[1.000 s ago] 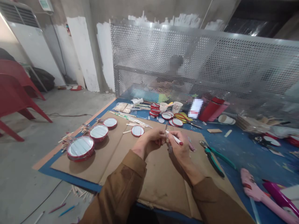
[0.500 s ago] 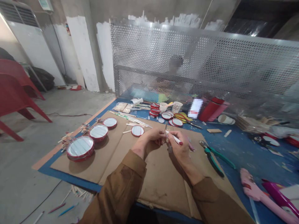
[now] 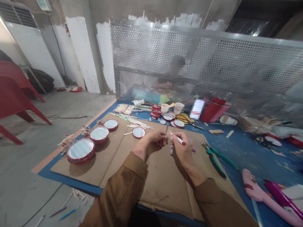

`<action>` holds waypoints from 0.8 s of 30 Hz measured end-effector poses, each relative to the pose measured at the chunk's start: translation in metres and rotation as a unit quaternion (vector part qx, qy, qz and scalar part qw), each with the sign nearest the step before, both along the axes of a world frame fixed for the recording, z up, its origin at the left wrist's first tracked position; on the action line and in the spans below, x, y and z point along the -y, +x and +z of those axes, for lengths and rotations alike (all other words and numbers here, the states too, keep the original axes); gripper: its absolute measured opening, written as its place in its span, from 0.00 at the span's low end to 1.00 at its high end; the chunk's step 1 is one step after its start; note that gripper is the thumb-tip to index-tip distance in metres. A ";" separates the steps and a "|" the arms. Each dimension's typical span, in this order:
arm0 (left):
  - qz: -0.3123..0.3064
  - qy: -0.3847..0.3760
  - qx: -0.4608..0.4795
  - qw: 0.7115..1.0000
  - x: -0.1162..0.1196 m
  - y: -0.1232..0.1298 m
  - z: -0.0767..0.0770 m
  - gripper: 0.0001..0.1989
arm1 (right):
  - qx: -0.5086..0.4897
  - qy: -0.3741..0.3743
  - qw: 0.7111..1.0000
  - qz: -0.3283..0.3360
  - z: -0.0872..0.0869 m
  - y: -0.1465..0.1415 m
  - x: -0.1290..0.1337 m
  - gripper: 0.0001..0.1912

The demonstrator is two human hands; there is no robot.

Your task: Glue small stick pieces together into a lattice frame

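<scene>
My left hand is closed around a small pale piece with a narrow stick-like strip passing up and down through it; its details are too small to make out. In my right hand is a white pen with a red end, pinched between thumb and fingers, its other end at the pale piece. Both hands are above a brown cardboard sheet. A round red-rimmed lid lies left of them. Further left, larger red-rimmed discs with wooden sticks at their edges stand in a row.
Green-handled pliers lie to the right, with a pink glue gun nearer me. Behind are paper cups, more lids, yellow-handled scissors and a red bottle. A perforated metal screen borders the table; a person sits beyond it.
The pen and my right fingers have shifted slightly against the small piece, and more of the piece now shows. The whole view has drifted a little; both hands keep their hold.
</scene>
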State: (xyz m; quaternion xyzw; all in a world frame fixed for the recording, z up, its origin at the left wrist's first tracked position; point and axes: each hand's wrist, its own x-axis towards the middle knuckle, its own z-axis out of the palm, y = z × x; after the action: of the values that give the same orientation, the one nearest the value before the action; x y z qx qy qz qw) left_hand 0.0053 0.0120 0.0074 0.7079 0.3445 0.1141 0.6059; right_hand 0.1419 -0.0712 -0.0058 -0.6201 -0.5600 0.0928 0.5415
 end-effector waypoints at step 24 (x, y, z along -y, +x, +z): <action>-0.013 0.003 0.014 1.000 -0.007 0.002 -0.014 0.13 | 0.036 0.036 0.998 0.028 -0.003 0.000 -0.001 0.12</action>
State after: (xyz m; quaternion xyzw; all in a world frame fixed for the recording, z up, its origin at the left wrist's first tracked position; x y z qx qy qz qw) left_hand 0.0072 0.0194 -0.0066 0.7123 0.3262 0.1175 0.6102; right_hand 0.1414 -0.0700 -0.0087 -0.5876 -0.5990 0.0656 0.5400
